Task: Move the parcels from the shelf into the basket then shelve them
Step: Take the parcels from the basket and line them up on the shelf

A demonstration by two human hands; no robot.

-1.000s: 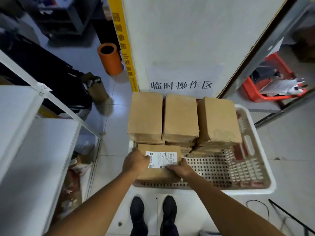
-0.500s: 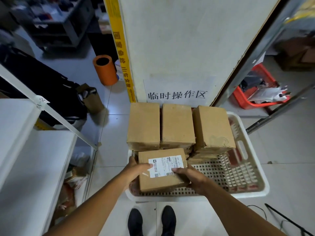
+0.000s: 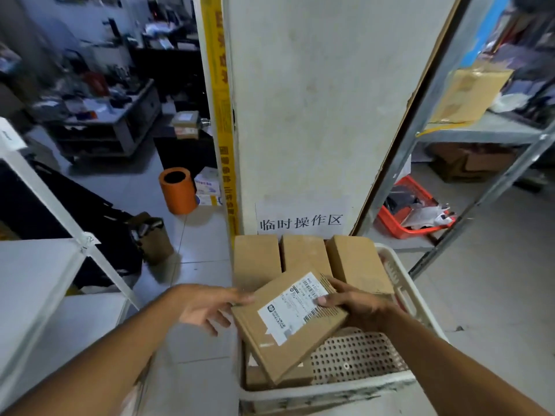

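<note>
While the flat brown cardboard parcel with a white shipping label point(image 3: 289, 322) hangs tilted above the white perforated plastic basket point(image 3: 399, 283), it is ready for shelving.

Right hand point(image 3: 357, 304) pinches its 2 o'clock corner; left hand point(image 3: 207, 304), fingers spread, just meets its 10 o'clock edge. Best to settle the left hand's grip first, level the parcel, then swing toward the white shelf point(image 3: 39, 283) at 9 o'clock, clear of the three upright brown boxes point(image 3: 303, 256) at 12.

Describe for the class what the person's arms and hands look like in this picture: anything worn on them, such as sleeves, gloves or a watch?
Both forearms are bare to the frame's edge, with no sleeves in view. The left hand and right hand wear no gloves. No watch, ring or wristband shows on either.
</note>
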